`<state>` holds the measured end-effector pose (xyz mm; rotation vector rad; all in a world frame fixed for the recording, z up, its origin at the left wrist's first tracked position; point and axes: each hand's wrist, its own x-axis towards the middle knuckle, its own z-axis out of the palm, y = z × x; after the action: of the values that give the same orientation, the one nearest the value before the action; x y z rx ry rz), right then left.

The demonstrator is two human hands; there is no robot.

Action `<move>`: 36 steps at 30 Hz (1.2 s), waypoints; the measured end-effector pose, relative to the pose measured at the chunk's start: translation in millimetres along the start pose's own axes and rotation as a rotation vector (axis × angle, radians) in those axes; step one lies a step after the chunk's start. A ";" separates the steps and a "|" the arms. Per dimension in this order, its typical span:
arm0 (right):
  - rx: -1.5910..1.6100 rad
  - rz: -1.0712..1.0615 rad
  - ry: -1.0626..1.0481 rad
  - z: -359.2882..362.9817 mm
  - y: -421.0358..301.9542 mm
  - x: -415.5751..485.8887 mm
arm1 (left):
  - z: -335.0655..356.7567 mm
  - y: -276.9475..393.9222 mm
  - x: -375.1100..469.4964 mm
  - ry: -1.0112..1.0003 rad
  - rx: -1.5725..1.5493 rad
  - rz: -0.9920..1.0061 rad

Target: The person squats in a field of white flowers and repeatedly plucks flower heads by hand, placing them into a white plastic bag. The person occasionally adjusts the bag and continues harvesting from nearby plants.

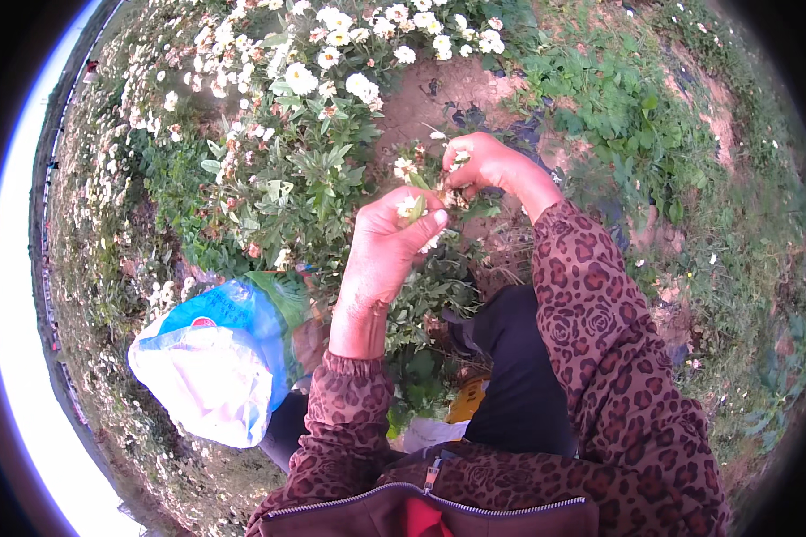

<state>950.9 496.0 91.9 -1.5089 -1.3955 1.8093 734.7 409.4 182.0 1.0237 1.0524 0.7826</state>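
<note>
Before me, my left hand (393, 235) pinches a white flower head (410, 207) with a pale green leaf between thumb and fingers. A second white bloom (432, 243) shows just below that thumb. To the upper right, my right hand (490, 168) curls its fingers around a white flower (460, 160), whose petals show between them. The fingertips of both hands come close together over a low flowering plant. Another cream-white bloom (404, 168) stands between the hands, on their far side. Stems under the fingers are partly hidden.
An opened plastic sack (205, 376), white inside and blue-green outside, stands at lower left by my leg. Dense white-flowered plants (302, 80) fill the left and top. Bare soil (436, 87) with dark plastic film scraps lies beyond the hands. Green weeds (618, 101) grow at right.
</note>
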 end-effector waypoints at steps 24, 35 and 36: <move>-0.288 0.069 -0.064 -3.9 -4.2 -24.9 | -57.7 -188.8 235.9 -0.346 0.165 -0.157; -0.096 0.048 0.003 -14.3 -1.3 -26.8 | -34.7 -141.2 167.3 -0.084 -0.335 -0.266; -0.068 0.025 -0.009 -14.8 -0.6 -27.1 | -35.4 -139.8 162.1 -0.017 -0.394 -0.253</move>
<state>973.2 480.9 107.2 -1.5606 -1.4626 1.8023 759.2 516.3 -5.2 0.5489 0.9432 0.7348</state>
